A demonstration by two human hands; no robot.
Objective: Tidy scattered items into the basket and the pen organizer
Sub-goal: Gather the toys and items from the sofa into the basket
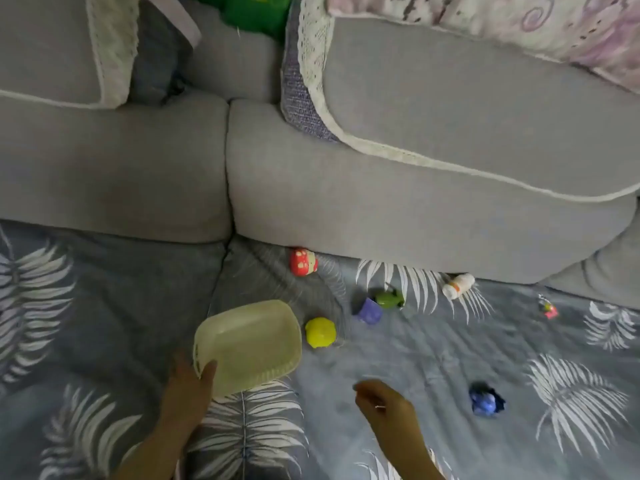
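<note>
A pale yellow plastic basket point(256, 327) lies on the leaf-patterned sofa seat. My left hand point(188, 382) grips its near left rim, thumb over the edge. My right hand point(384, 403) hovers to the right of the basket, fingers loosely curled, holding nothing that I can make out. Small toys lie scattered on the seat: a yellow one point(320, 332) just right of the basket, a purple one point(369, 310), a green one point(389, 299), a red-and-white mushroom point(303, 262), a white one point(458, 286), a blue one point(485, 400) and a tiny pink one point(549, 309).
Grey sofa back cushions point(346, 188) run across behind the toys. A lace-edged cushion point(450, 98) lies above them on the right. Something green point(256, 12) sits at the top, behind the cushions.
</note>
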